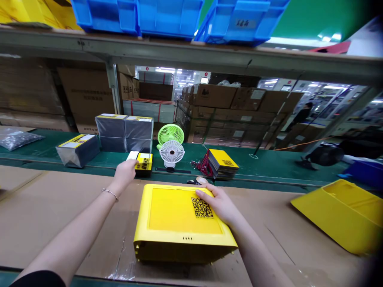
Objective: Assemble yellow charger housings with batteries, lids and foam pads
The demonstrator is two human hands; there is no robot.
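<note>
A yellow plastic housing with a QR code on its top panel rests on the cardboard-covered bench, its open side facing me. My right hand grips its right far edge, thumb on top near the code. Farther off, my left hand is at the left edge of a small stack of yellow and black printed labels. Its fingers are drawn together against the stack; what they pinch, if anything, is hidden. A second yellow housing lies tilted at the right.
Wrapped grey blocks stand behind the labels. White and green fans, red cords and a stack of yellow panels are on the green shelf. Blue bins sit overhead. A black object is at right.
</note>
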